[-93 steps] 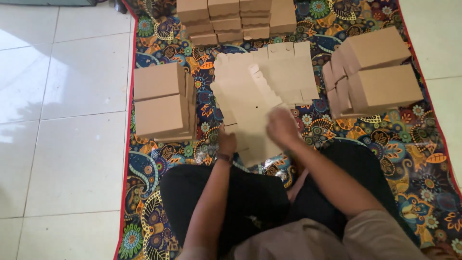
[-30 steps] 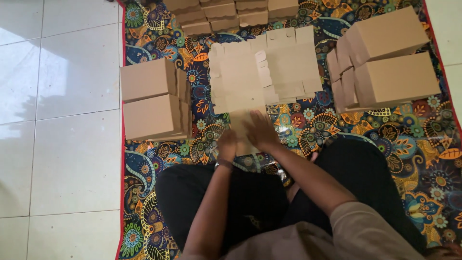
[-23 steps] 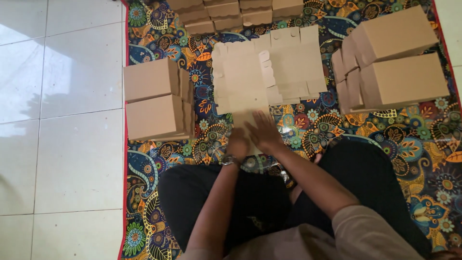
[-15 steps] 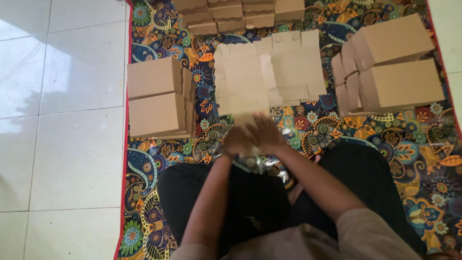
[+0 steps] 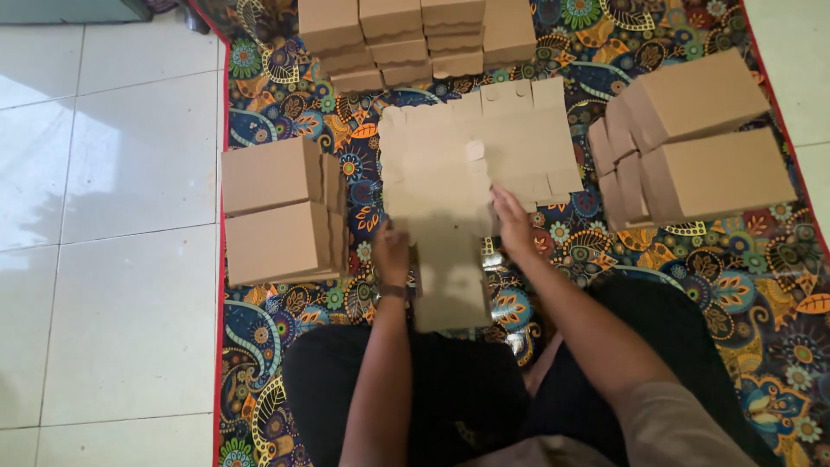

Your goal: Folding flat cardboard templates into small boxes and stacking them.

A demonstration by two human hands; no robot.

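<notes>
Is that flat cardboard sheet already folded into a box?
No, the sheet lies flat between the left hand and right hand.

The stack of flat cardboard blanks (image 5: pixel 471 160) lies on the patterned mat (image 5: pixel 743 285), and everything else is placed from it. One flat blank (image 5: pixel 450 277) reaches from the stack's near edge toward the seated person's legs (image 5: pixel 432 389). The left hand (image 5: pixel 391 255) rests at that blank's left edge, just near of the stack; the right hand (image 5: pixel 512 227) lies on the stack's near right corner. Left of the stack stand two folded boxes (image 5: pixel 277 212), one behind the other, at the mat's left edge. Right of the stack stand two larger boxes (image 5: pixel 692 138). Behind the stack sits a row of stacked boxes (image 5: pixel 406 35). The tiled floor (image 5: pixel 112 259) lies beyond the left boxes.
</notes>
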